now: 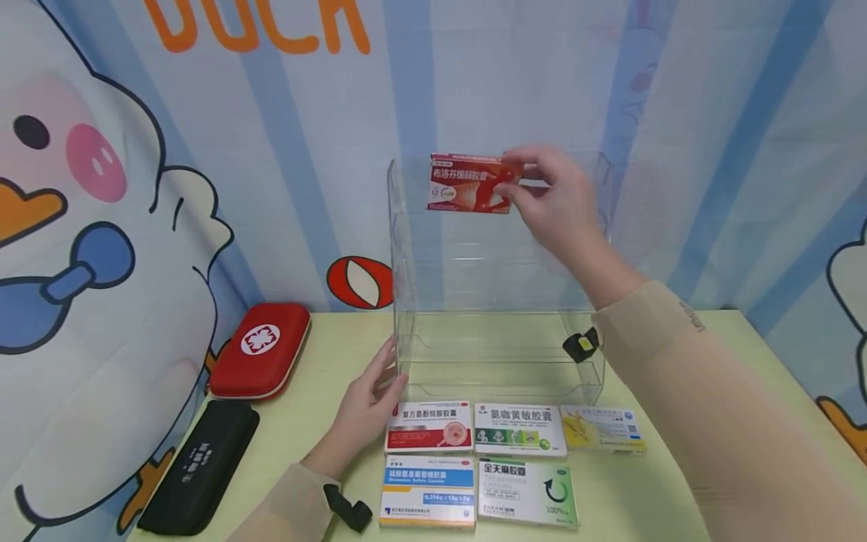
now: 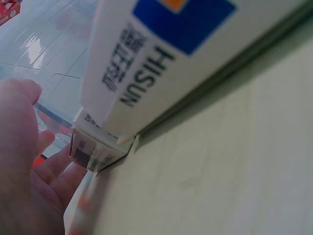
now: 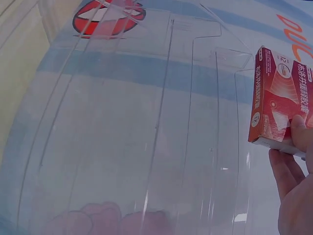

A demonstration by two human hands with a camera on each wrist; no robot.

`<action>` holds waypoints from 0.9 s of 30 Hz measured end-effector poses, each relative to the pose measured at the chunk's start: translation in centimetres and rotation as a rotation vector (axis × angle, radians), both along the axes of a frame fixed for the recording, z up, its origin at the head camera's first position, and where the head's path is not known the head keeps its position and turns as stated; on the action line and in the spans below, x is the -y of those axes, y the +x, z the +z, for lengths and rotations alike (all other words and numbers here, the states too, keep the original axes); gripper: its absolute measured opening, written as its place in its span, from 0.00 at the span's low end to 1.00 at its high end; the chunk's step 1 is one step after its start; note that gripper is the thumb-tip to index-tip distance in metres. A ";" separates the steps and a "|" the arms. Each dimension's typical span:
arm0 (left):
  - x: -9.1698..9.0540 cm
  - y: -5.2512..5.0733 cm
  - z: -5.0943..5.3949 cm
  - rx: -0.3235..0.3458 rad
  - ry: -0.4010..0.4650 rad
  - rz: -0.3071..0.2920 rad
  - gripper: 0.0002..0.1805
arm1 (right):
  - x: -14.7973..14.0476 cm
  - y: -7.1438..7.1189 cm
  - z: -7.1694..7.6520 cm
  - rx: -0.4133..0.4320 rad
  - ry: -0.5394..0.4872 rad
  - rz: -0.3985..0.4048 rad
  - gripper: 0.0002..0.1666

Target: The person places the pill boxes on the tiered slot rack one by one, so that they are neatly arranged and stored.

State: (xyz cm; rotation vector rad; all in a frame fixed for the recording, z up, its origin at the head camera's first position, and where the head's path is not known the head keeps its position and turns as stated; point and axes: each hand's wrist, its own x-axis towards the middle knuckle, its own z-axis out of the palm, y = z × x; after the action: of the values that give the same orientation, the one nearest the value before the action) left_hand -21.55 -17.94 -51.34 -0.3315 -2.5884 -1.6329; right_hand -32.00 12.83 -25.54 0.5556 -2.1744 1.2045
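My right hand (image 1: 558,199) pinches a red medicine box (image 1: 467,183) by its right end, thumb in front. It holds the box upright near the top of a clear tiered plastic rack (image 1: 501,315). In the right wrist view, the red box (image 3: 283,98) stands beside the rack's steps (image 3: 195,122). My left hand (image 1: 366,403) rests at the rack's lower left side with its fingers fairly straight. The left wrist view shows the left hand (image 2: 29,161) next to a white box end (image 2: 100,147). Nearest to it in the head view is a red-and-white medicine box (image 1: 428,427).
Before the rack lie a green-and-white box (image 1: 520,430), a yellow box (image 1: 604,430), a blue-and-white box (image 1: 428,491) and another green-and-white box (image 1: 527,493). A red zip case (image 1: 260,350) and a black case (image 1: 199,467) lie left. A printed curtain (image 1: 325,150) hangs behind the table.
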 end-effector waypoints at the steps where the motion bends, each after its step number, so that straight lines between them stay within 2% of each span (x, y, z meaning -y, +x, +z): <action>1: 0.0 0.1 -0.1 0.001 -0.001 0.001 0.44 | 0.2 -0.3 0.2 0.000 0.003 -0.007 0.20; 5: -0.1 0.2 -0.2 0.000 0.000 -0.002 0.44 | 1.0 -1.2 0.9 -0.010 0.000 -0.025 0.20; 10: -0.3 0.2 -0.2 -0.010 0.002 -0.008 0.44 | 1.7 -1.9 1.3 0.030 -0.033 -0.065 0.20; 12: -0.3 0.2 -0.1 -0.012 0.004 -0.005 0.44 | 2.0 -2.2 1.3 0.046 -0.054 -0.079 0.20; 15: -0.3 0.2 -0.1 -0.014 0.001 -0.005 0.45 | 2.3 -2.7 1.0 0.037 -0.118 -0.077 0.19; 18: -0.2 0.2 -0.1 -0.018 -0.003 -0.010 0.45 | 2.8 -3.1 0.7 0.024 -0.136 -0.075 0.19; 27: -0.1 0.3 0.1 -0.029 -0.014 -0.008 0.45 | 4.0 -3.4 0.3 0.032 0.023 -0.119 0.20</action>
State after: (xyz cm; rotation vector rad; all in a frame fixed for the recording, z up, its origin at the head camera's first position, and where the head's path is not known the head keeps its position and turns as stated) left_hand -21.20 -17.83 -51.20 -0.3640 -2.5819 -1.6007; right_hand -35.39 8.87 -25.24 0.4128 -2.2170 1.1333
